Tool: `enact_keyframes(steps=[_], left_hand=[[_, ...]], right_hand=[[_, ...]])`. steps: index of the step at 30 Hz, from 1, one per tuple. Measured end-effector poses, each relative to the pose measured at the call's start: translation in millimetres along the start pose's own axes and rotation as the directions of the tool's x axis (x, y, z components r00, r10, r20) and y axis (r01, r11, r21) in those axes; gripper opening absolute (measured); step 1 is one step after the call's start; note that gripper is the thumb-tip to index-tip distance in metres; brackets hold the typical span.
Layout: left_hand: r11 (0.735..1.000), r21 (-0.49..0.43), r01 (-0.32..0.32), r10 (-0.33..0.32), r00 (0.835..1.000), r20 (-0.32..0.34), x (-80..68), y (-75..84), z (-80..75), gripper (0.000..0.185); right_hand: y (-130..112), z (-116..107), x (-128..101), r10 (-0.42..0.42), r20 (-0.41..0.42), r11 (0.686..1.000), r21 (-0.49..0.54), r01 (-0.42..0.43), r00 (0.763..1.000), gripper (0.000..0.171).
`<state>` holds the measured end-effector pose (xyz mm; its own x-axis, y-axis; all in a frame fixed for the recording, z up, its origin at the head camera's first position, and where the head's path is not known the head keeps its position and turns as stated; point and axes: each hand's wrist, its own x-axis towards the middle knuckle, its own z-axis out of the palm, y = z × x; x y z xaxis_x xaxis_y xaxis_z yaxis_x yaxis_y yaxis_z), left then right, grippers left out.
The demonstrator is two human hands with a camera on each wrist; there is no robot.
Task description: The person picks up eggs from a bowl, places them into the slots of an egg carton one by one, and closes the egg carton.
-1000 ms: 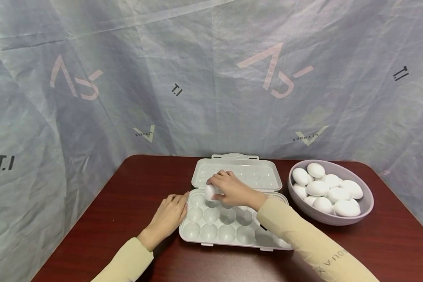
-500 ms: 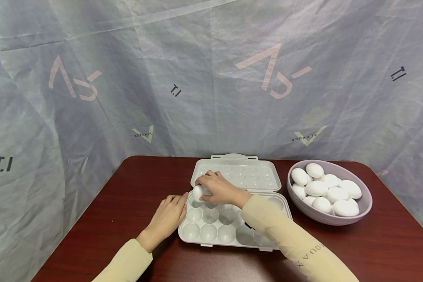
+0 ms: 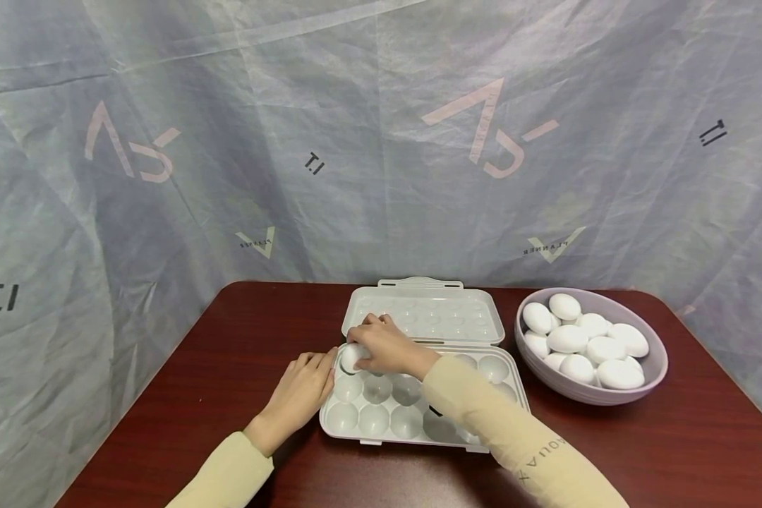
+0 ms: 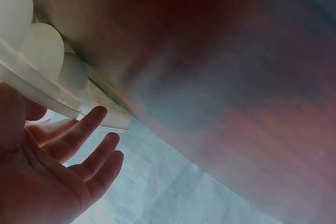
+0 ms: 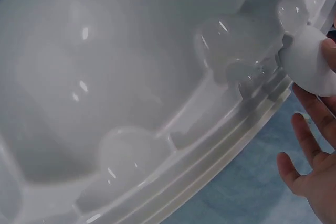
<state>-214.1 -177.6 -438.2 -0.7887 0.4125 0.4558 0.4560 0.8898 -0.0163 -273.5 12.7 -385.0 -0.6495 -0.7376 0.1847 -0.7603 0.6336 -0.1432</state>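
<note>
Resting flat, fingers relaxed, the left hand [image 3: 301,391] touches the egg tray's [image 3: 381,420] left edge. Just beside it, the right hand [image 3: 387,347] grips an egg [image 3: 351,356] over the tray's far-left cup. Well off to the right sits a bowl [image 3: 654,370] of eggs.

Left hand [image 4: 47,177] beside egg tray [image 4: 37,72]

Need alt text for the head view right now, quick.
The right hand holds a white egg at the far-left cup of an open egg tray; the left hand rests against its left edge. A bowl of eggs sits right.
</note>
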Motion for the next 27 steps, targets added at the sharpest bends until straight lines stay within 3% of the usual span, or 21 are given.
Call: enact_keyframes(steps=[27], left_hand=[[1.000,-0.005,-0.014,0.014,1.000,-0.012,0.1,0.1,-0.1,0.036]], right_hand=[[-5.1,11.3,4.4,0.052,0.013,0.989,-0.137,-0.049,0.999,0.034]])
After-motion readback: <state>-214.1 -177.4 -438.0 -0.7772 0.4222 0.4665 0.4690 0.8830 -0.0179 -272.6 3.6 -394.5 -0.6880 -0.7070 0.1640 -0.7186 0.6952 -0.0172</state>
